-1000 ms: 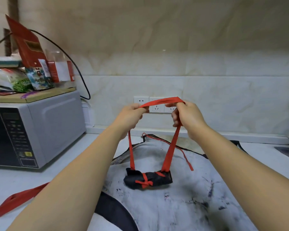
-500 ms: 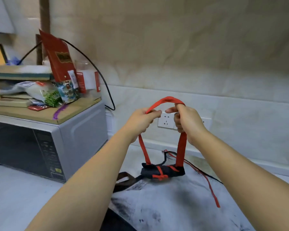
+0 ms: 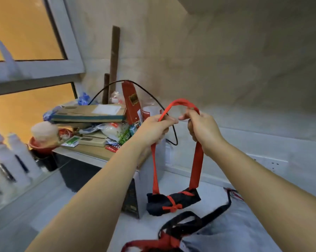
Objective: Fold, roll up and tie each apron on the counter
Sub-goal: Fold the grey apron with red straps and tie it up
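A black apron rolled into a small bundle [image 3: 173, 201] and tied with a red string bow hangs in the air from its red neck strap [image 3: 196, 164]. My left hand [image 3: 153, 129] grips the strap's left side and my right hand [image 3: 201, 127] grips its right side, the loop arching between them. The bundle hangs in front of the microwave's corner. Below it, a second apron [image 3: 231, 235], pale with dark smudges and black and red straps, lies spread on the counter [image 3: 135, 226].
A microwave [image 3: 84, 171] stands at the left with boxes, food packets and a red carton piled on top; a black cable arcs over it. White bottles [image 3: 13, 160] line the window sill at far left. The tiled wall runs behind.
Both hands have lifted the rolled bundle higher and carried it left, off the spread apron to the microwave's corner. The view has swung left and up, showing the window.
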{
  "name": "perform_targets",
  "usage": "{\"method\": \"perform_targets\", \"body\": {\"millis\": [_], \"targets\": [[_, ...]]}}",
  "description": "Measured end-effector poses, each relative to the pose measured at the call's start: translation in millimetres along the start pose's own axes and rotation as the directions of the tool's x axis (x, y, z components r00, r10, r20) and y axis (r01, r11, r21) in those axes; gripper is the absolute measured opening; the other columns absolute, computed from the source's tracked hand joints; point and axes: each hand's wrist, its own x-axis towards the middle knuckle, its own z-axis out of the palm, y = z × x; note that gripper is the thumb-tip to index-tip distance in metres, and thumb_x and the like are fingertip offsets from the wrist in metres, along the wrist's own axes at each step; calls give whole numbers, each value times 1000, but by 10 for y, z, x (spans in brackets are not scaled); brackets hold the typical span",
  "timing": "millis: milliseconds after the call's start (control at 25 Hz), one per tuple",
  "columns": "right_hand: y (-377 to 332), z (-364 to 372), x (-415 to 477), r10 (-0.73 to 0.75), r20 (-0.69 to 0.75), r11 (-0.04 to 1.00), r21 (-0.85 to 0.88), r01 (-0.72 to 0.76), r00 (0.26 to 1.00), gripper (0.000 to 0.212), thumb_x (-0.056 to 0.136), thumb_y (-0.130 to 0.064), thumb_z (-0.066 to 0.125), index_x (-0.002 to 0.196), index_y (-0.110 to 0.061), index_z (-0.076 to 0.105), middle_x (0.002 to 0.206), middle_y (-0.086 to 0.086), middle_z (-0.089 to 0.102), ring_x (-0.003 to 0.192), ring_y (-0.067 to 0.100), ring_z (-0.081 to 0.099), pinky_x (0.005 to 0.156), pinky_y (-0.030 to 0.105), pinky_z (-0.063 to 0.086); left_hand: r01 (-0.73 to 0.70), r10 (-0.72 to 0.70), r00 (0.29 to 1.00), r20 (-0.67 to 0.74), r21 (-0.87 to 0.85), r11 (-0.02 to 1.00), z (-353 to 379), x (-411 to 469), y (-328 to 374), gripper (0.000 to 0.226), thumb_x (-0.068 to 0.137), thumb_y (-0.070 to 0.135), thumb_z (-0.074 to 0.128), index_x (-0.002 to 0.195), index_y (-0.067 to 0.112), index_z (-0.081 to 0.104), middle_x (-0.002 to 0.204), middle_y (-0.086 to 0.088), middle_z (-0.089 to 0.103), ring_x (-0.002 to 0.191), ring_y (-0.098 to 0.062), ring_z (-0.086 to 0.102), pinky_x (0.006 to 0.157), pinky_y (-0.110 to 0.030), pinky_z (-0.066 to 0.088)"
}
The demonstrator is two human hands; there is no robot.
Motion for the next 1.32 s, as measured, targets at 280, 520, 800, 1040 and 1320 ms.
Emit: {"method": "perform_targets", "body": {"millis": [280,520,800,1040,1320], "targets": [[-305,1161,-45,-51,179,996,86,36,983,29,94,-27,48,83,-11,70,37,-13,45,36,1,38,47,20,29,49,-44,990,-132,37,998,-1078,-432,18,12,94,27,56,94,18,64,51,11,32,45,-8,25,43,-21,20],[-453,2062,-110,-113,417,985,165,47,902,29,94,-33,46,82,-19,68,48,-8,37,42,8,31,47,27,26,117,-83,936,-343,80,990,-1851,-932,29,15,94,32,57,89,18,61,55,9,34,48,-8,27,44,-20,22],[-760,3063,-454,-240,702,947,320,4,670,27,96,-33,45,85,-18,65,45,-8,34,39,8,29,45,27,25,215,-80,738,-670,121,969,-2507,-1775,240,23,96,32,54,101,13,66,57,7,36,51,-9,30,49,-24,24],[-1144,3741,-1149,-288,843,940,340,-35,455,28,95,-34,47,90,-14,66,49,-5,34,44,11,27,45,27,22,297,-48,507,-861,123,947,-2999,-2611,336,19,93,34,58,95,17,67,57,6,40,51,-10,33,49,-24,28],[-1798,4575,-2274,-392,895,881,433,-193,214,16,89,-30,49,94,-15,55,55,-3,24,46,13,14,45,28,10,146,6,457,-889,82,986,-3883,-3851,675,11,91,27,59,81,24,56,57,11,31,51,-9,20,44,-22,17]]}}
